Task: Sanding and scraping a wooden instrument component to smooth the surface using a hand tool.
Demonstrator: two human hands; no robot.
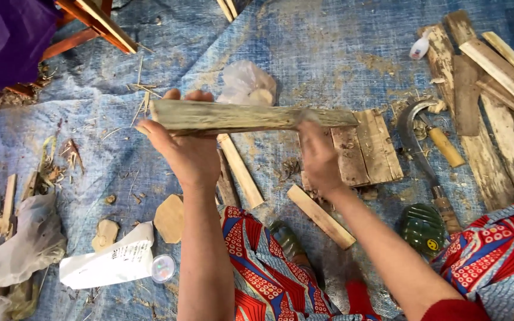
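A long rough greenish-grey wooden stick [239, 117] is held level above a blue tarp [328, 47]. My left hand [182, 148] grips its left end, fingers curled over the top. My right hand [318, 156] touches the stick's underside right of the middle, slightly blurred. Below the stick lie a pale wooden slat [240, 171], a shorter slat [320, 216] and a small board of joined planks [369, 151].
A curved sickle [413, 139] and a wooden-handled tool [445, 146] lie right of the board. Long planks [495, 107] are piled at the far right. A white tube [111, 262], flat wood pieces [169, 219], plastic bags [22, 246] and a green bottle [422, 227] lie near my patterned-cloth knees.
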